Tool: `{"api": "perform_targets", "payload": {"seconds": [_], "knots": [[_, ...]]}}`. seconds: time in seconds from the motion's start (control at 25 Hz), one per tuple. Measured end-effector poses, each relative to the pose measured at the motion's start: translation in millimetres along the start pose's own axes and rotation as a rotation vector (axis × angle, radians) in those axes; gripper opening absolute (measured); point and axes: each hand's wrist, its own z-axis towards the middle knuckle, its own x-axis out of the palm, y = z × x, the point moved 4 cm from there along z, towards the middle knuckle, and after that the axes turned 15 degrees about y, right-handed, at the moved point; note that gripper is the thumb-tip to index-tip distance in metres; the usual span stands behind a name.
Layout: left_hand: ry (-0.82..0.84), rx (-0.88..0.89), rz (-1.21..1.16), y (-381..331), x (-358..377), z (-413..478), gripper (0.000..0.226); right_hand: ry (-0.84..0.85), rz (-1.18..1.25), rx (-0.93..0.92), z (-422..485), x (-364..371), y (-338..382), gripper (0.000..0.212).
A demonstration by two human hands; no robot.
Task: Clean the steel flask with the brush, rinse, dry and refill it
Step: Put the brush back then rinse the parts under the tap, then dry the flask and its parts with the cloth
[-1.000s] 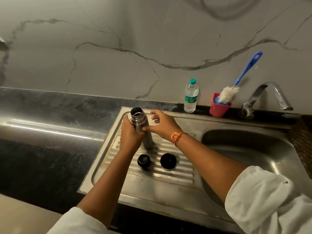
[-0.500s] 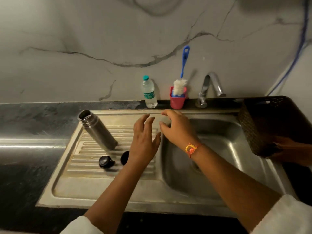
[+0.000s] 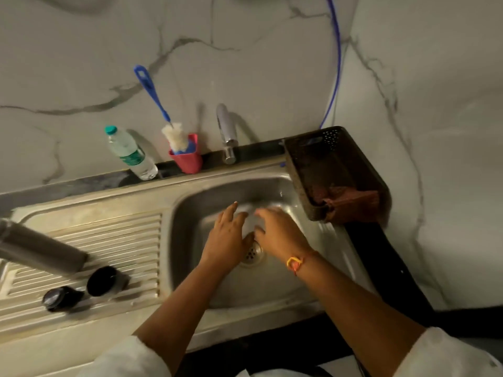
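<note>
Both hands (image 3: 226, 240) over sink (image 3: 272, 175), fingers (image 3: 230, 210) extended

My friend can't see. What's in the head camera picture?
The left hand and right hand hover open over the sink basin. The steel flask sits on the drainboard beside two black caps; the brush stands in a red cup.

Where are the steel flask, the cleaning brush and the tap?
steel flask (image 3: 40, 248): head view, middle of its body.
bottle brush (image 3: 160, 104): head view, blue handle.
tap (image 3: 226, 129): head view, upright chrome spout.
</note>
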Motion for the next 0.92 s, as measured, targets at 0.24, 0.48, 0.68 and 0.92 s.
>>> {"api": "perform_targets", "payload": {"seconds": [0.24, 0.48, 0.68, 0.92], "knots": [[-0.004, 0.095, -0.068, -60, 5, 32, 0.057, -0.308, -0.420, 0.230, -22, -119, -69, 0.040], [0.013, 0.137, -0.056, -82, 7, 42, 0.054, 0.105, -0.345, 0.328, -19, -135, -122, 0.032], [0.039, 0.165, -0.068, -92, 8, 46, 0.056, -0.003, -0.215, 0.168, -23, -144, -134, 0.016], [0.025, 0.187, -0.128, -98, 8, 46, 0.062, -0.392, 0.011, 0.159, -31, -159, -126, 0.022]]}}
